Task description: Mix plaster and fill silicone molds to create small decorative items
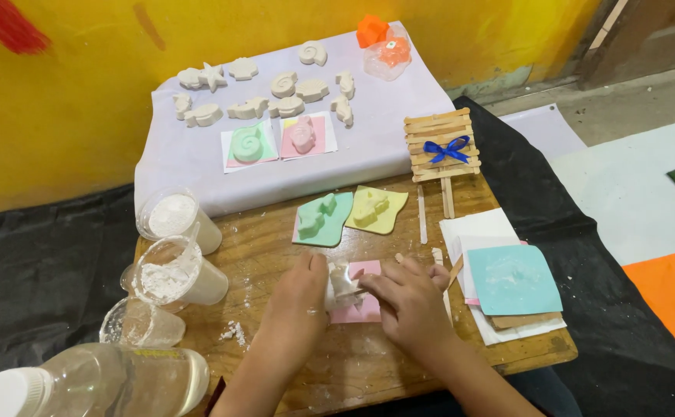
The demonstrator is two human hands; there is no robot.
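Observation:
My left hand [300, 297] and my right hand [411, 303] meet over a pink mould [359, 307] lying on the wooden board [353, 363]. Both hands pinch a small white plaster piece [343, 282] that sits on the mould; my right fingers press its right side, my left thumb its left side. Just beyond lie a green mould [323, 218] and a yellow mould [376, 209], each holding a cast shape of its own colour.
Two cups of white powder [175, 216] [169, 275], a clear cup [138, 324] and a plastic bottle [113, 382] stand at left. White plaster figures [264, 89] lie on the white sheet behind. A stick easel with blue bow [443, 147] and paper stack [511, 282] are at right.

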